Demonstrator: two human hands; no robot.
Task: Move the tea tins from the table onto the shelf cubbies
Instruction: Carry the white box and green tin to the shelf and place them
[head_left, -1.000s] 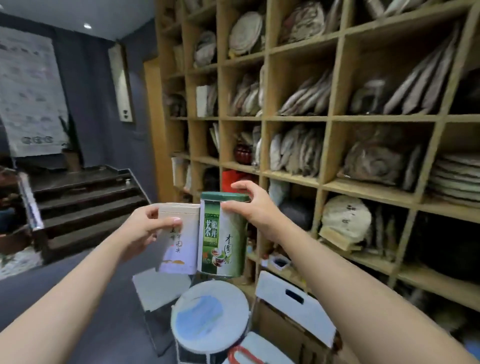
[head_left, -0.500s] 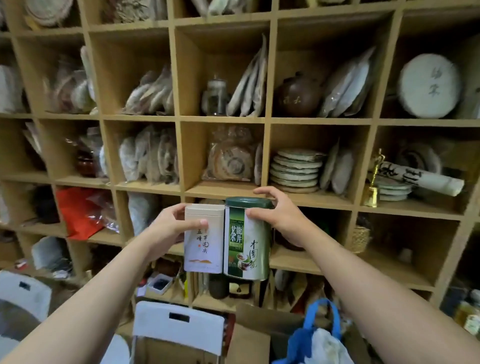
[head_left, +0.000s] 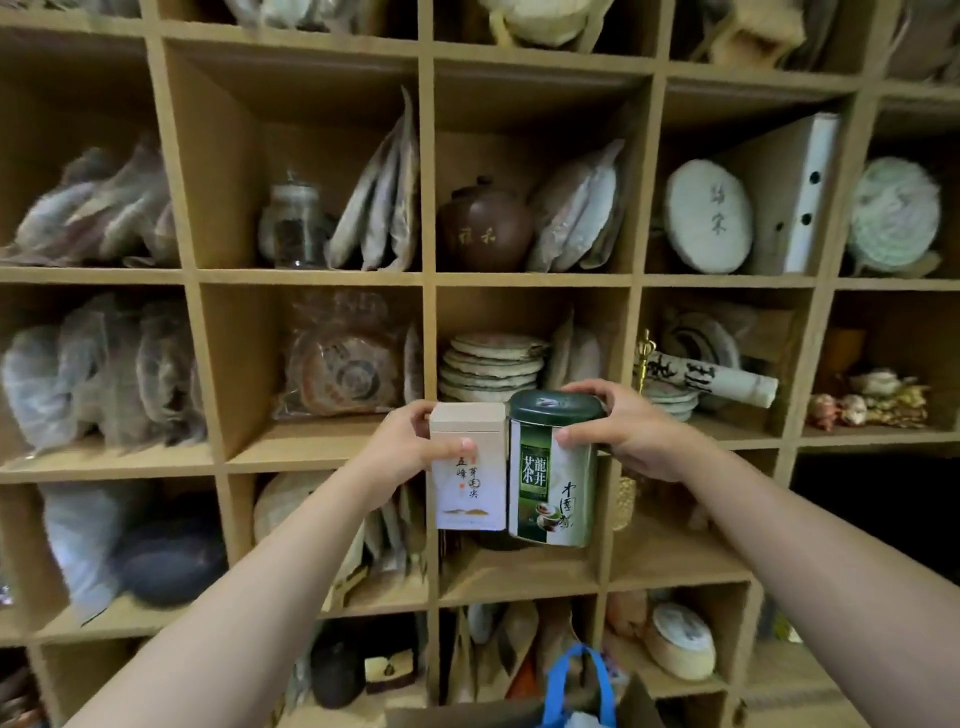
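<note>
The left hand (head_left: 410, 449) is clamped on the white tea tin (head_left: 468, 467); the right hand (head_left: 621, 434) is clamped on the green tea tin (head_left: 551, 480). Both tins are held upright, side by side, before the shelf (head_left: 322, 447). Recommendation: choose a cubby with free floor and seat each tin flat.

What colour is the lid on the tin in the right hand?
Dark green, on the green tin held by the right hand; head view.
</note>
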